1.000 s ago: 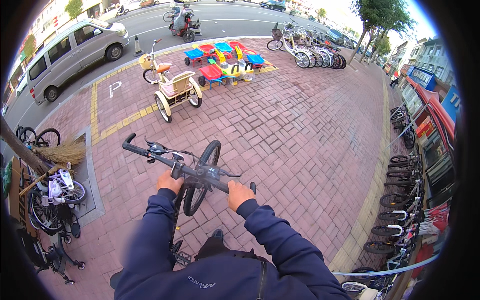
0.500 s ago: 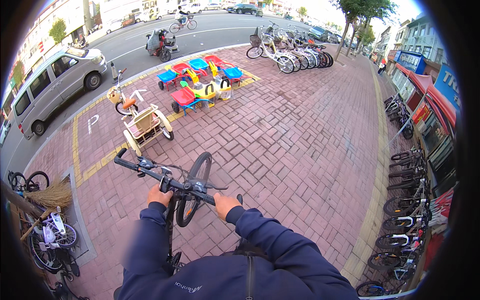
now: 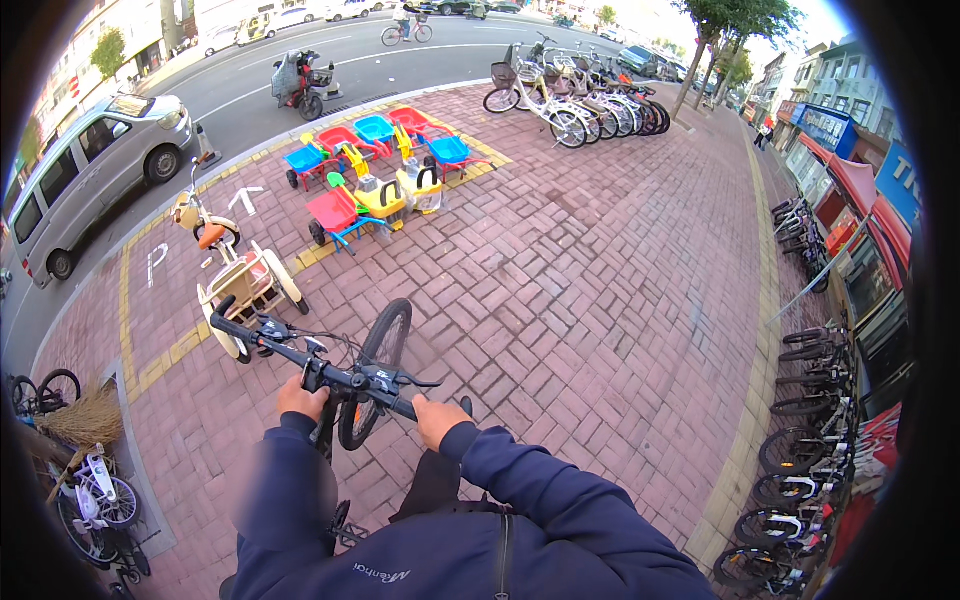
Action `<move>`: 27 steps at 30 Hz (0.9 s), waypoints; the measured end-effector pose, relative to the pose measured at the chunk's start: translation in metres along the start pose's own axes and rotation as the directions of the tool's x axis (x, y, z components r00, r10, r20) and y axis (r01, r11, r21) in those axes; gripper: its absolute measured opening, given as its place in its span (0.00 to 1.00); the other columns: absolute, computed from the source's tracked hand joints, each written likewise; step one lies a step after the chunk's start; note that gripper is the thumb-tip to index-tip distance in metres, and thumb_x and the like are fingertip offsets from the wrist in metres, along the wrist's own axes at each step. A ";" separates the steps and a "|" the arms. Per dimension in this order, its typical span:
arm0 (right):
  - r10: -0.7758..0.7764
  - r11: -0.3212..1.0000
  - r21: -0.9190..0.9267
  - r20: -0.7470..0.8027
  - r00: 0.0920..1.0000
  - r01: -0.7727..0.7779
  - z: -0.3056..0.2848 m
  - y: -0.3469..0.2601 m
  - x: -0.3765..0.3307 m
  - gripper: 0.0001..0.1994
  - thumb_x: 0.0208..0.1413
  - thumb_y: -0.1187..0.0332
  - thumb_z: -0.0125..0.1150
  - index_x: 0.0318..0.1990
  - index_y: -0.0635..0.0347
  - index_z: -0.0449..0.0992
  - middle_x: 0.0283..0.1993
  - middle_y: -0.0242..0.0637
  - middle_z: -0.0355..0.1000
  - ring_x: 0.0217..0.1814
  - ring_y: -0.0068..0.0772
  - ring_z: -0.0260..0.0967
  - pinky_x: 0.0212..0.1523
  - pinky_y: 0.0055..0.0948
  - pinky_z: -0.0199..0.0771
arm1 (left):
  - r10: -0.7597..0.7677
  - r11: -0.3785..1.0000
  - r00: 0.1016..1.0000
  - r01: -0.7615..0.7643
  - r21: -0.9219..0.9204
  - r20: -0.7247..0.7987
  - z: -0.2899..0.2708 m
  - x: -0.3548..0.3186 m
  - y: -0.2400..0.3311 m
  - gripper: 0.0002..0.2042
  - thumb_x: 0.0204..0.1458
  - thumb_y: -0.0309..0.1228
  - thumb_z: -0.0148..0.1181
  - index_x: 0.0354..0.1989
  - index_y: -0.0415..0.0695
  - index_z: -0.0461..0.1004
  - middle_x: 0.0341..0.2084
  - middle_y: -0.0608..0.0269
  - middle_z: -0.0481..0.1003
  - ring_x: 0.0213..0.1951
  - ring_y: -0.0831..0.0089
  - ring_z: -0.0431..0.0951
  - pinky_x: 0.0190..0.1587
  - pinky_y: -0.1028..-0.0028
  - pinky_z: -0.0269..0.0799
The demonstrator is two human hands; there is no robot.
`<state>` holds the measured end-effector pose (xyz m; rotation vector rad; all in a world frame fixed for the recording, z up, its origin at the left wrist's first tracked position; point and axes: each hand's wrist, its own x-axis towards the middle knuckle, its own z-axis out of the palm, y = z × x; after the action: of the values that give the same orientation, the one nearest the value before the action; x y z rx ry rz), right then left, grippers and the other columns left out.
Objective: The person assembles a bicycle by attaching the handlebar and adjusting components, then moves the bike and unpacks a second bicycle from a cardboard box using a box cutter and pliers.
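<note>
A black bicycle (image 3: 331, 376) stands in front of me, its handlebar slanting from upper left to lower right and its front wheel (image 3: 384, 375) turned. My right hand (image 3: 440, 418) is wrapped round the handlebar's right grip, beside the brake lever. Just below the middle of the bar, my left hand (image 3: 302, 398) is closed on a dark part of the bicycle; exactly which part is hidden by the fingers. The bar's left grip (image 3: 223, 308) is free of any hand. A cream tricycle (image 3: 250, 287) with an orange saddle stands just beyond that grip.
Toy wheelbarrows (image 3: 335, 210) and yellow ride-on toys (image 3: 380, 200) stand ahead on brick paving. Bicycles line the shopfronts at right (image 3: 795, 450), and others are parked far ahead (image 3: 565, 125). A silver van (image 3: 95, 165) is on the road; a straw broom (image 3: 85, 418) lies left.
The tricycle and toys now appear closer and further left, with both hands still on the bicycle. My dark-trousered leg has come into view. On the road, a cyclist has moved right.
</note>
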<state>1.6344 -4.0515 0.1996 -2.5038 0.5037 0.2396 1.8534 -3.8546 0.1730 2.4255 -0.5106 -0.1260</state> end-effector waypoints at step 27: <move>0.026 0.996 -0.085 -0.125 0.992 -0.036 -0.257 0.309 0.340 0.17 0.49 0.68 0.58 0.45 0.66 0.66 0.38 0.65 0.74 0.44 0.66 0.73 0.47 0.54 0.73 | -0.587 0.499 0.506 0.841 0.210 -0.632 0.059 0.049 0.026 0.25 0.55 0.46 0.57 0.52 0.36 0.73 0.43 0.45 0.78 0.47 0.51 0.78 0.50 0.58 0.71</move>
<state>1.8356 -4.5365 0.1633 -2.6084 0.5943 0.1211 1.8772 -3.9261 0.1447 2.8608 0.9222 0.3040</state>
